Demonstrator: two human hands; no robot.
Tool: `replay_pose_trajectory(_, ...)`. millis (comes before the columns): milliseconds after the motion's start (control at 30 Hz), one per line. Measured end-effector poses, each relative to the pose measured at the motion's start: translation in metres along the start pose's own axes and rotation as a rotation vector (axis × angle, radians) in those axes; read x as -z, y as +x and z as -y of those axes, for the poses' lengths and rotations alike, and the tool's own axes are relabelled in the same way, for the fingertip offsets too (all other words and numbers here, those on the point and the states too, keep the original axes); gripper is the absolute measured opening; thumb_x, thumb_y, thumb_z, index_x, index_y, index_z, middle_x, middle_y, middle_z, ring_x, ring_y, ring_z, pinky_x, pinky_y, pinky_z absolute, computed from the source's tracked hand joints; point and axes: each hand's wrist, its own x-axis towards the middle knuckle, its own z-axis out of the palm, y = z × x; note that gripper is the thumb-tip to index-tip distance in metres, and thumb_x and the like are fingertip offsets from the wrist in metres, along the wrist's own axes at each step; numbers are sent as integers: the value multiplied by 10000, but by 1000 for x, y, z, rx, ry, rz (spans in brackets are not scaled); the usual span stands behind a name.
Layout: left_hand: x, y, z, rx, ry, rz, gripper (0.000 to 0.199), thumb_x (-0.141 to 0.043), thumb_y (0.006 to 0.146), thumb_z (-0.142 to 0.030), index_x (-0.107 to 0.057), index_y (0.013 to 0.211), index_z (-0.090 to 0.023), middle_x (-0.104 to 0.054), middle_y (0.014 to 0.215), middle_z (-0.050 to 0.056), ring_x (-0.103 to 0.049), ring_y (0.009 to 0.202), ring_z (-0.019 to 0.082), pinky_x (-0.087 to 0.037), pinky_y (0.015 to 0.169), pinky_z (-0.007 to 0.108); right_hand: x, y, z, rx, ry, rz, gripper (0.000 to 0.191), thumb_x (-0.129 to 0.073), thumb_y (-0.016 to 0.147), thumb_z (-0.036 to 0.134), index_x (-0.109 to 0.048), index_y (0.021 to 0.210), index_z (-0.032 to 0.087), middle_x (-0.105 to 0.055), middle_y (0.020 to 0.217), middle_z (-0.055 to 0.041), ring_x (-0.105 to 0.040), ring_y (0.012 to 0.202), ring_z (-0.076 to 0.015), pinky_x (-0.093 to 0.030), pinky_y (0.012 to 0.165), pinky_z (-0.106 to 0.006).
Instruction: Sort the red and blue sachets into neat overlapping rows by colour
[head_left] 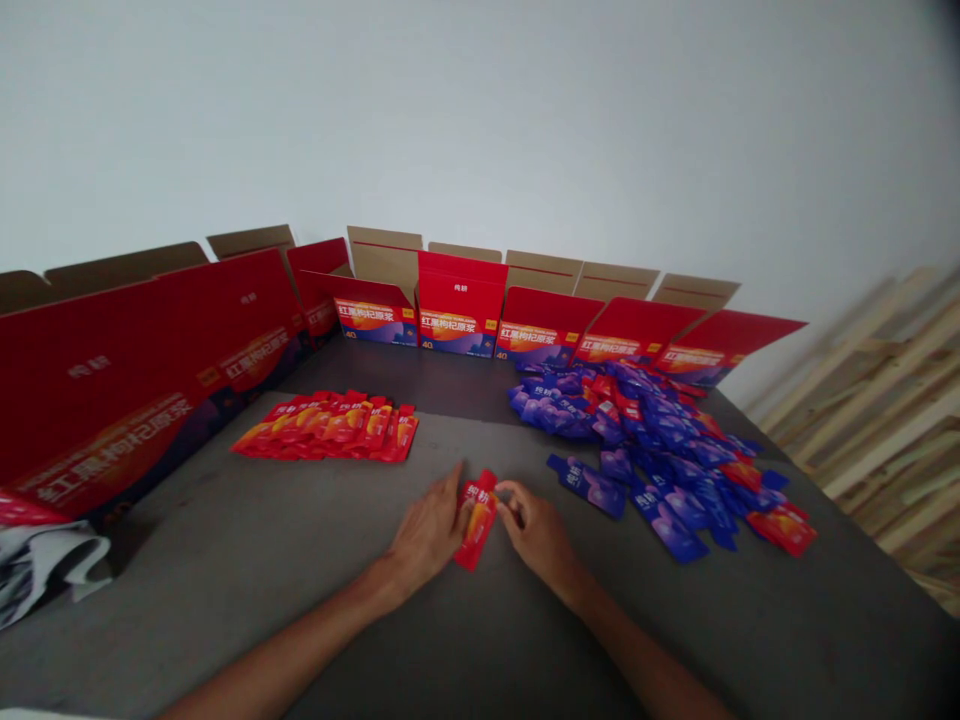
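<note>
A red pouch [478,520] with a spout end lies on the grey table [360,570] between my hands. My left hand [429,525] grips its left edge, thumb over the front. At the pouch's upper right edge, my right hand [534,520] has its thumb and forefinger bent close together, touching or nearly touching it; whether they pinch it is unclear. To the left, overlapping red pouches [330,425] form a neat row. A large heap of blue pouches [645,430] mixed with red ones spreads on the right, a single blue pouch [589,485] at its near edge.
Open red cartons [457,320] stand along the table's back edge, flaps raised. Larger red cartons [135,400] line the left side. Crumpled black-and-white material [52,565] lies at the far left. Wooden slats [892,430] are beyond the right table edge.
</note>
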Motion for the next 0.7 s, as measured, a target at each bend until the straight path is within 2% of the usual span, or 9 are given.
replay_pose_trajectory(67,-5,-4,-4,-10,104,-34,621,-380,1021,-450,-367,1519,-81,-588,1326,213,-577,1230,319,-477,1011,442,2,-1,1,28,-60,36,195,-534,954,268,-698,1057,249,-602,681,24,-585,607,-161,-416,612,-264)
replay_pose_trajectory(133,-9,-7,-10,-19,184,-39,702,-436,992,-531,-392,1508,-57,-581,1271,210,-572,1176,332,-474,1010,462,4,-1,3,35,-65,40,199,-510,955,243,-701,1013,240,-608,679,24,-580,600,-154,-403,611,-260)
replay_pose_trajectory(233,-11,-10,-19,-31,247,14,808,-536,933,-560,-374,1513,-22,-562,1277,225,-541,1178,357,-455,1039,494,4,0,2,28,-30,2,222,-479,953,228,-699,985,223,-601,663,28,-534,559,-140,-379,588,-255)
replay_pose_trajectory(367,-8,-12,-28,-18,299,78,675,-517,938,-406,-400,1494,-42,-544,1333,205,-513,1232,337,-461,1058,446,7,3,-2,15,15,-71,230,-473,948,243,-699,957,202,-612,667,20,-501,541,-131,-359,569,-252)
replay_pose_trajectory(467,-4,-12,-29,-12,330,77,607,-506,935,-361,-452,1457,-54,-560,1319,198,-520,1228,332,-470,1057,436,9,5,-7,1,50,-89,229,-472,947,254,-695,946,202,-598,653,24,-498,541,-129,-342,552,-247)
replay_pose_trajectory(600,16,-9,-16,-3,322,-10,582,-521,940,-374,-494,1428,-59,-589,1230,203,-566,1161,335,-488,1032,459,9,5,-10,-16,49,-68,219,-478,938,249,-691,935,204,-534,604,44,-471,517,-121,-304,526,-246)
replay_pose_trajectory(700,49,-1,7,44,333,-117,574,-530,942,-403,-520,1424,-92,-594,1190,189,-585,1143,327,-487,1032,447,9,4,-11,-4,35,-44,207,-490,924,236,-693,947,202,-519,603,50,-460,513,-115,-293,530,-247)
